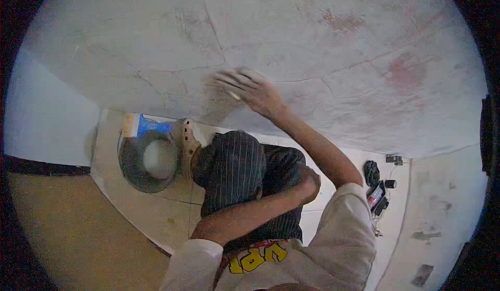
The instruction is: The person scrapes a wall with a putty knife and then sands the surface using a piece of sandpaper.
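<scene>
My right hand [255, 93] lies against the pale wall [291, 36], fingers stretched out and whitened, slightly blurred. No tool shows clearly in it. Thin cracks and reddish patches mark the wall around the hand. My left hand [308, 184] rests at my right knee, its wrist bent; its fingers are hidden from view. Both legs are folded in dark striped trousers [237, 161], close to the foot of the wall.
To the left stands a dark round tub [133, 174] with a pale inside, beside a blue object [153, 127] and a beige clog [187, 137]. At the right, a black bundle [371, 173], a small black cylinder [390, 184] and wires lie on the tiled floor [172, 220].
</scene>
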A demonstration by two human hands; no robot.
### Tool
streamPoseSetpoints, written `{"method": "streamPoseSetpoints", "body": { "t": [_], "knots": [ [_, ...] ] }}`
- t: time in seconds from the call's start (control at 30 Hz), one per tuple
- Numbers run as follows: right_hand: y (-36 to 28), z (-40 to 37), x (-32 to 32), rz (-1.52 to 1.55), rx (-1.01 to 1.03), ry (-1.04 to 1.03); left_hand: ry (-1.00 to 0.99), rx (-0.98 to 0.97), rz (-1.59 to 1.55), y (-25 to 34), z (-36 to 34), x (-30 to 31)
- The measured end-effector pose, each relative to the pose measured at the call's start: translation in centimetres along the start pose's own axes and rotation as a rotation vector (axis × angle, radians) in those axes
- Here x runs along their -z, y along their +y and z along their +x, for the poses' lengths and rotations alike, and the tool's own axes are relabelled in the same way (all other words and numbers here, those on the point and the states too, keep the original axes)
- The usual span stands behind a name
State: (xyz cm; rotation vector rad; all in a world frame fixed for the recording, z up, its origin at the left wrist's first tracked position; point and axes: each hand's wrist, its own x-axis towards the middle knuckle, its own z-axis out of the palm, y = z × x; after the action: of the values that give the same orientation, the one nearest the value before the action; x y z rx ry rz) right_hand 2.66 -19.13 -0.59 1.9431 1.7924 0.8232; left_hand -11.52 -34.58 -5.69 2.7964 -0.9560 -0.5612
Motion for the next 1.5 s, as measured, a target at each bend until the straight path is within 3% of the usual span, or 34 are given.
{"method": "streamPoseSetpoints", "body": {
  "t": [0.07,0.13,0.17,0.23,0.27,0.43,0.67,0.77,0.8,1.0,1.1,1.13,1.23,1.27,1.3,1.37,1.5],
  "knots": [
    [0.8,-5.2,-1.9,-0.056,0.032,-0.079,-0.058,0.04,-0.061,0.0,-0.2,-0.1],
    [2.0,-10.9,-2.2,-0.136,0.074,-0.208,0.226,0.067,0.004,0.4,-0.5,-2.4],
    [2.6,-13.5,-2.7,-0.155,0.084,-0.284,0.234,0.062,-0.002,0.7,-0.6,-2.0],
    [3.6,-18.5,-4.4,-0.108,0.062,-0.333,0.051,0.091,0.053,1.4,-0.7,-0.9],
    [3.7,-19.5,-4.8,-0.058,0.034,-0.371,0.058,0.085,0.047,1.3,-0.7,-0.9],
    [3.0,-17.4,-3.9,-0.016,-0.012,-0.23,-0.02,0.0,0.066,1.6,-0.6,-0.3],
    [-0.7,0.9,-1.9,-0.11,0.029,-0.014,-0.038,-0.034,0.035,1.4,1.5,-3.8],
    [-2.3,6.3,0.1,-0.141,-0.016,0.023,0.293,0.192,0.008,1.9,2.4,-5.6],
    [-2.6,7.1,0.4,-0.121,-0.05,0.074,0.278,0.189,0.017,2.0,2.9,-6.4],
    [-1.5,5.3,-0.1,0.039,-0.02,0.156,0.372,0.201,0.152,2.5,7.5,-12.2],
    [-0.3,1.9,-0.1,0.048,0.012,0.125,-0.026,0.081,-0.054,-0.2,-1.2,-0.3],
    [0.1,0.5,-0.2,0.013,0.036,0.076,-0.056,0.068,-0.058,-0.5,-1.1,0.6],
    [1.1,-3.6,-0.4,-0.053,0.025,-0.079,0.033,-0.026,0.003,-0.8,-2.4,1.2],
    [1.3,-5.3,-1.3,-0.056,0.035,-0.084,0.179,-0.001,0.116,-0.2,-2.4,-0.5],
    [1.4,-7.2,-2.8,0.058,-0.001,-0.072,0.188,-0.001,0.111,0.1,-1.2,-1.2],
    [1.5,-7.9,-3.0,0.163,-0.028,-0.062,0.022,0.064,-0.138,0.7,1.1,-1.2],
    [1.0,-6.2,-1.7,0.046,-0.044,-0.125,0.126,-0.02,-0.012,-0.1,-2.4,0.6]
  ]
}}
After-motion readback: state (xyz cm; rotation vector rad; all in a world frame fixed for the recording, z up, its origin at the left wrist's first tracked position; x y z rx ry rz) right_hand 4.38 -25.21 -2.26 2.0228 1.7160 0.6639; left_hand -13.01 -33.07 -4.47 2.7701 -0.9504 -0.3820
